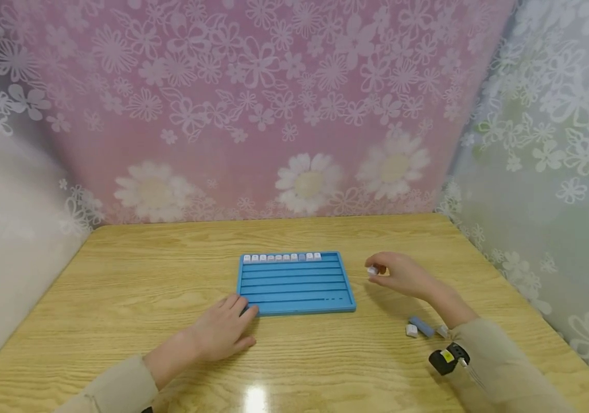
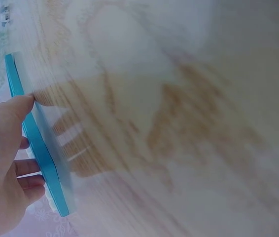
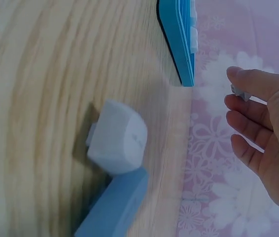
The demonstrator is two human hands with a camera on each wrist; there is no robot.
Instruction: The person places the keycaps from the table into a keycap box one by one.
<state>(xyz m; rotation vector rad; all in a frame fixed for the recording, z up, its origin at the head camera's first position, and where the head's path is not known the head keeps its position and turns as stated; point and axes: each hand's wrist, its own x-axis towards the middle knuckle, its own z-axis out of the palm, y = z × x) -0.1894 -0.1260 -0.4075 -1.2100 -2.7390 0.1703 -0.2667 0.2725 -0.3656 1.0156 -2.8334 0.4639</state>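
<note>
A blue tray [image 1: 294, 287] with several raised ridges lies on the table. Along its far edge runs a row of white keycaps [image 1: 279, 258], with one blue-grey keycap [image 1: 301, 257] among them. My left hand [image 1: 222, 327] rests its fingers on the tray's near left corner, the thumb reaching toward the right. To the right of the tray, my right hand [image 1: 402, 274] pinches a small white keycap [image 1: 373, 270] between thumb and index finger, above the table. In the right wrist view, that keycap [image 3: 240, 93] shows at the fingertips while the other fingers curl loosely.
Beneath the right forearm lie a long blue-grey keycap [image 1: 421, 326], a white keycap [image 1: 411, 330] and another pale keycap [image 1: 443, 331] partly covered by the sleeve. A black wrist camera [image 1: 448, 358] sits at the right cuff. Flowered sheets [image 1: 284, 115] enclose the wooden table [image 1: 144, 275].
</note>
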